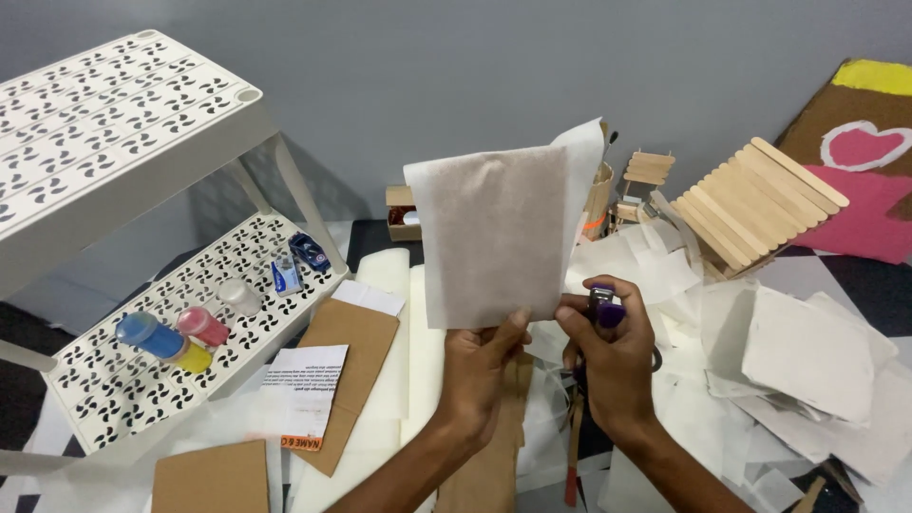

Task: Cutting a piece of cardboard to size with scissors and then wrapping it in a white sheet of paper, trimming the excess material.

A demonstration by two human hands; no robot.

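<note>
**Paper sheet held up in both hands, scissors in the right**

Sheet (494, 233) of white tissue-like paper is upright in front of the grey wall, above the littered work surface. Long axis runs vertical, broad face toward the camera, top edge tilted slightly right. A second layer or folded flap peeks out along the top right corner.

Left hand (480, 370) pinches the bottom edge, thumb in front, other fingers behind the sheet and hidden. Right hand (608, 356) pinches the bottom right corner between thumb and forefinger; the remaining fingers are curled shut around purple-handled scissors (606, 309). Blades are not visible, so open or closed cannot be told.

Judgement on handling: the paper is thin and limp, so both pinches should stay close to the edge with light tension between them to keep the sheet flat. Too much pull risks a tear at the corner. Scissors are parked in the palm, so the right-hand grip on the paper is weak; the left should carry the sheet.

Around it: popsicle-stick panel (760, 204) to the right, paint bottles (176, 332) on the white perforated rack (161, 351) to the left, cardboard pieces (347, 366) and paper scraps (807, 361) below.
</note>
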